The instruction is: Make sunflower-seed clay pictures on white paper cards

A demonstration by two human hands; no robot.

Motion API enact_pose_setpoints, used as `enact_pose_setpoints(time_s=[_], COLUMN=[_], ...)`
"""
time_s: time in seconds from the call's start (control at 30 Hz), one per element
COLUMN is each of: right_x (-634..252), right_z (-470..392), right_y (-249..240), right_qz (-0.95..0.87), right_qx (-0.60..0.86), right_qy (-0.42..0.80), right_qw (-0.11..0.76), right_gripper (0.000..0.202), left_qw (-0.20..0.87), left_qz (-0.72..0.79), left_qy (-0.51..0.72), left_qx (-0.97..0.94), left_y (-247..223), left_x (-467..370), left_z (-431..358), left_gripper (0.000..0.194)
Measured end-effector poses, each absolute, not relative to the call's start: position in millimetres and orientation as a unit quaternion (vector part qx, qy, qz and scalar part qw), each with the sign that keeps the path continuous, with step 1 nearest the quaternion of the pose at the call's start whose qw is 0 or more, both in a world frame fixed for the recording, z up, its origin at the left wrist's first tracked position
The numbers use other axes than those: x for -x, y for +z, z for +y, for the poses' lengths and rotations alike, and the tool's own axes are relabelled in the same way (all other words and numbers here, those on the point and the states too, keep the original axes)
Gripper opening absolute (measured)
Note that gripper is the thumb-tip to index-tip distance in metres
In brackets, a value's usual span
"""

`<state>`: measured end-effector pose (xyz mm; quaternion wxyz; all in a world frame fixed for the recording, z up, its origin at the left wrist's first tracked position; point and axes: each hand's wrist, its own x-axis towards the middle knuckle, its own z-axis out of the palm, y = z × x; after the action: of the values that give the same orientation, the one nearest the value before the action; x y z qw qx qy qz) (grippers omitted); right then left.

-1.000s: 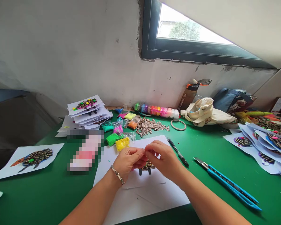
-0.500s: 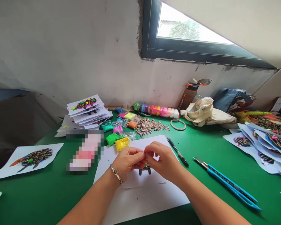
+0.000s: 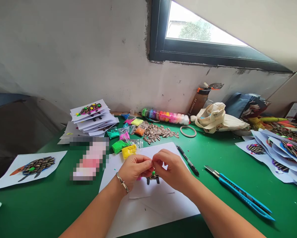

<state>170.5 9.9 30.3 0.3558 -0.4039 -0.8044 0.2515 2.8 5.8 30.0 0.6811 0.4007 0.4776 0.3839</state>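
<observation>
My left hand [image 3: 135, 168], with a silver bracelet at the wrist, and my right hand [image 3: 170, 168] meet fingertip to fingertip over the white paper. Both are pinched closed; whatever lies between the fingertips is too small to name. Beneath them, a small sheet [image 3: 148, 191] bears a partly hidden seed figure [image 3: 153, 178] with dark legs, a green dot and a bit of pink. It rests on a larger white sheet [image 3: 138, 219]. Yellow clay [image 3: 129, 151] and green clay [image 3: 119, 146] in bags sit just beyond my left hand.
A black pen [image 3: 188, 161] and blue cutter [image 3: 245, 195] lie right. Behind are sunflower seeds [image 3: 157, 133], a tape ring [image 3: 188, 131], a bottle [image 3: 199, 100] and a cloth bag [image 3: 213, 117]. Picture sheets lie at left [image 3: 43, 167] and right [image 3: 277, 152].
My hands stay together with barely any shift. Slightly more of the green dot and a bit of pink on the figure now show beneath them.
</observation>
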Motion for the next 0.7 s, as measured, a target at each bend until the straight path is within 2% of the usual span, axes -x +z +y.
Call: enact_pose_setpoints(time_s=[0.23, 0.5, 0.7], right_x=[-172.2, -173.3, -173.1], right_z=[10.7, 11.8, 12.8], right_y=[31.4, 31.6, 30.7], right_qz=[-0.804, -0.794, -0.798], right_qx=[0.391, 0.425, 0.402], right_qy=[0.278, 0.236, 0.258], right_qw=[0.350, 0.366, 0.368], right_gripper=[0.017, 0.014, 0.024], left_qw=[0.693, 0.676, 0.682], left_qz=[0.461, 0.495, 0.488], left_qy=[0.393, 0.408, 0.420], left_qx=[-0.391, -0.361, -0.347], left_y=[29.7, 37.8, 36.7], left_x=[-0.9, -3.3, -2.5], left_z=[7.1, 6.0, 6.2], left_gripper=[0.041, 0.042, 0.049])
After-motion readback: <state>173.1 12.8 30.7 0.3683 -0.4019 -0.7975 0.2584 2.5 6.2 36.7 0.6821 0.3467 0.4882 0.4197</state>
